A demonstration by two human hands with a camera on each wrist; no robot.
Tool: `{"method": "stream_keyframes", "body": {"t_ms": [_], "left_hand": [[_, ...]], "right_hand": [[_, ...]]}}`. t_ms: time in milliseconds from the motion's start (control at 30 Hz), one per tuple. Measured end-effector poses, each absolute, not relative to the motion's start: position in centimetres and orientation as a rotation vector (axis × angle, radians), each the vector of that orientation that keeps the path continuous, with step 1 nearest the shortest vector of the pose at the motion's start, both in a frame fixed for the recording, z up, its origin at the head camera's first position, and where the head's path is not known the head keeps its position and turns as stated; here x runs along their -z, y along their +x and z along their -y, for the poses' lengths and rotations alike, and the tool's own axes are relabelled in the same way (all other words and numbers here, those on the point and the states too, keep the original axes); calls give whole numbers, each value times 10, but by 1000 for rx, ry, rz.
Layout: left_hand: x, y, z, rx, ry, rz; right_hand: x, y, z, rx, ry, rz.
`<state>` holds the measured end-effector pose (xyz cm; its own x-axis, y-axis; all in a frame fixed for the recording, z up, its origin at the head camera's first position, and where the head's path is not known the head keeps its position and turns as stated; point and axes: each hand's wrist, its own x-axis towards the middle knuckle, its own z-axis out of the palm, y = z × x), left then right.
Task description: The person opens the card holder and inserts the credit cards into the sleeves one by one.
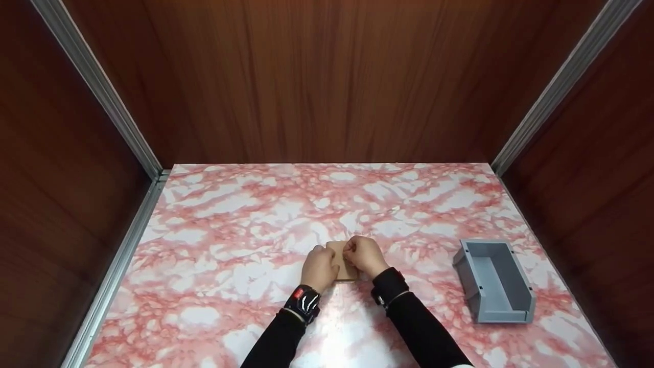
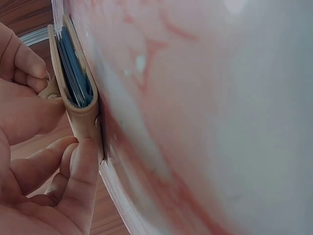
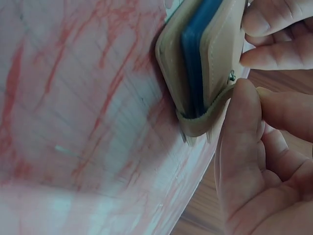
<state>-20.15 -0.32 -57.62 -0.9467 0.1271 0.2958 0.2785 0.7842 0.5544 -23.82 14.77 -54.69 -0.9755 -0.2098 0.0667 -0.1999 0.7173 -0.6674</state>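
Note:
A tan leather wallet (image 1: 343, 272) lies on the table between both hands, with blue inner sleeves (image 2: 78, 78) showing at its end. The left hand (image 1: 319, 267) holds it along the left edge, thumb on the cover and fingers by the spine. On the other side the right hand (image 1: 367, 254) pinches the end of a narrow strap (image 3: 208, 120) between thumb and forefinger. This strap loops round the wallet's open side. Near the strap's end, a small metal snap (image 3: 231, 76) sits on the cover. In the head view the hands hide much of the wallet.
A grey open-front plastic bin (image 1: 477, 306) stands to the right on the pink-and-white marbled table (image 1: 230, 230). Brown wood-grain panels (image 1: 327, 82) with metal corner rails (image 1: 102, 87) enclose the table at the back and sides.

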Motion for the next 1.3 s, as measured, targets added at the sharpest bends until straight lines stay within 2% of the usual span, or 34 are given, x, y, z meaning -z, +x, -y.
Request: {"method": "stream_keyframes", "body": {"t_ms": [1300], "left_hand": [[574,-202,4,895,-323,2750]], "right_hand": [[552,-239,-137,905,-588,-3045]]}}
